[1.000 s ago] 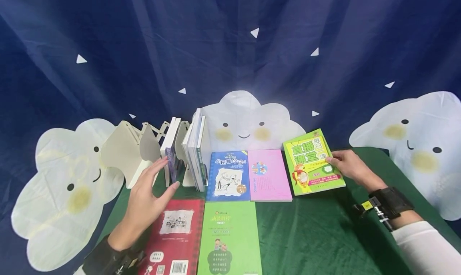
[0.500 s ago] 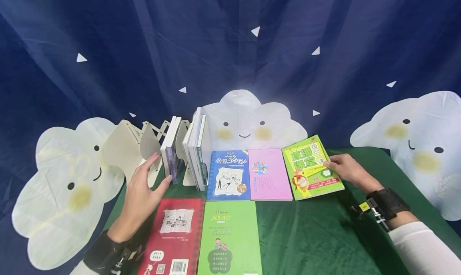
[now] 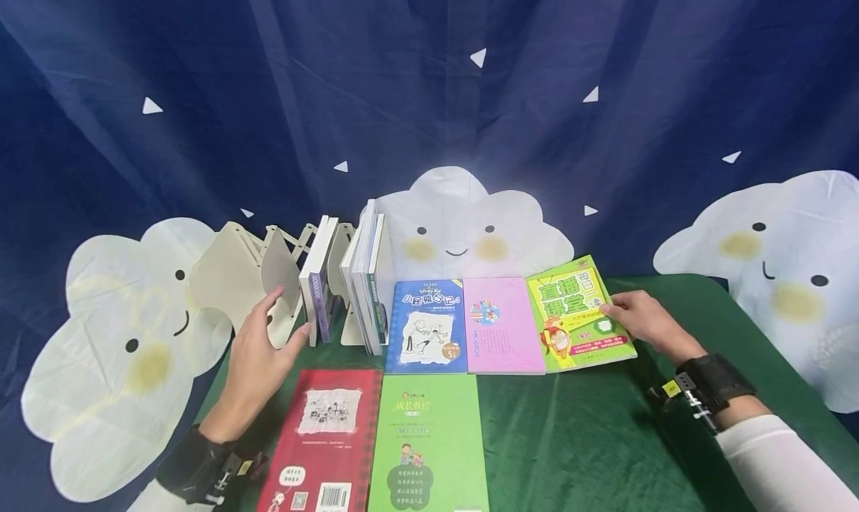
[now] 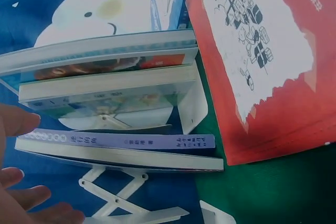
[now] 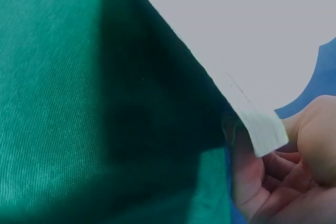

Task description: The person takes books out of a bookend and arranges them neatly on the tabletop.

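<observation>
My right hand (image 3: 647, 322) pinches the right edge of a bright green book (image 3: 582, 314) with a yellow and pink cover. The book is slightly tilted, its lower left corner by the pink book (image 3: 505, 326). In the right wrist view, fingers curl around the edge of its pages (image 5: 265, 132), raised off the cloth. Loosely spread, my left hand (image 3: 258, 363) hovers beside an expandable cream bookend (image 3: 231, 273) and holds nothing. Nearest to it stands a purple-spined book (image 4: 118, 140); whether a fingertip touches it I cannot tell. Several upright books (image 3: 362, 288) fill the bookend's right section.
A blue comic book (image 3: 427, 326) lies left of the pink one. In front are a red book (image 3: 325, 441) and a larger green book (image 3: 427, 445), both flat on the green tablecloth (image 3: 557, 437). A dark blue curtain (image 3: 403, 87) with clouds hangs behind.
My right hand has moved slightly left and toward me, bringing the bright green book down against the pink book. My left hand has drawn a little left, away from the purple-spined book.
</observation>
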Motion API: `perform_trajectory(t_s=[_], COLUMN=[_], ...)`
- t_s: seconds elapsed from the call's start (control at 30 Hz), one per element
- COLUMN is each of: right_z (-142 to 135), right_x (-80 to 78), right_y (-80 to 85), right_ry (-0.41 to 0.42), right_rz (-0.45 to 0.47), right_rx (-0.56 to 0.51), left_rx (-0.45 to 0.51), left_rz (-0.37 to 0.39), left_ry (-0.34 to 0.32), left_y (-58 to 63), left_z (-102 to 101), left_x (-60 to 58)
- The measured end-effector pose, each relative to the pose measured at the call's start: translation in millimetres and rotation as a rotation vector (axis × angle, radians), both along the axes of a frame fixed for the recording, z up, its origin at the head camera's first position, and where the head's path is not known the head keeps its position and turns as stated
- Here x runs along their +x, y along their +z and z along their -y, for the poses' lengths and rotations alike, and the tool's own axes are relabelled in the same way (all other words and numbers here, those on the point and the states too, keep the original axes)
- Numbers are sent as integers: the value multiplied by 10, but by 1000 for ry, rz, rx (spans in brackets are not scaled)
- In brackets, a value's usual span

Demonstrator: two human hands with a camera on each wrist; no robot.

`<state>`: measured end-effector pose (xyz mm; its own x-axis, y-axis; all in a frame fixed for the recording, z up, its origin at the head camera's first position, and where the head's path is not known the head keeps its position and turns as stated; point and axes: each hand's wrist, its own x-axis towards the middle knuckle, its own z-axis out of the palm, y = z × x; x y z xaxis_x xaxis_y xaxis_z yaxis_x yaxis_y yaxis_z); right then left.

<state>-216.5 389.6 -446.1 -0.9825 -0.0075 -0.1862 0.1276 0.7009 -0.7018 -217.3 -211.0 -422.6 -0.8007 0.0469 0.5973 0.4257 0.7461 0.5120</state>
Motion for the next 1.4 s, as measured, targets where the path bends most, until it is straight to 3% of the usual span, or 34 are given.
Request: perform_trajectory(t_s=[0.33, 0.83, 1.4], right_z=[40, 107, 153], right_x=[-2, 55, 81], right_y=[-57, -300, -321], right_ry=[-28, -92, -122], right_rz=[-46, -94, -136], right_rx=[260, 344, 401], left_rx=[18, 34, 23], left_rz=[102, 233, 218], left_ry=[-17, -98, -92], left_y=[-76, -272, -309], left_z=[39, -21, -104], left_x=[-107, -336, -429])
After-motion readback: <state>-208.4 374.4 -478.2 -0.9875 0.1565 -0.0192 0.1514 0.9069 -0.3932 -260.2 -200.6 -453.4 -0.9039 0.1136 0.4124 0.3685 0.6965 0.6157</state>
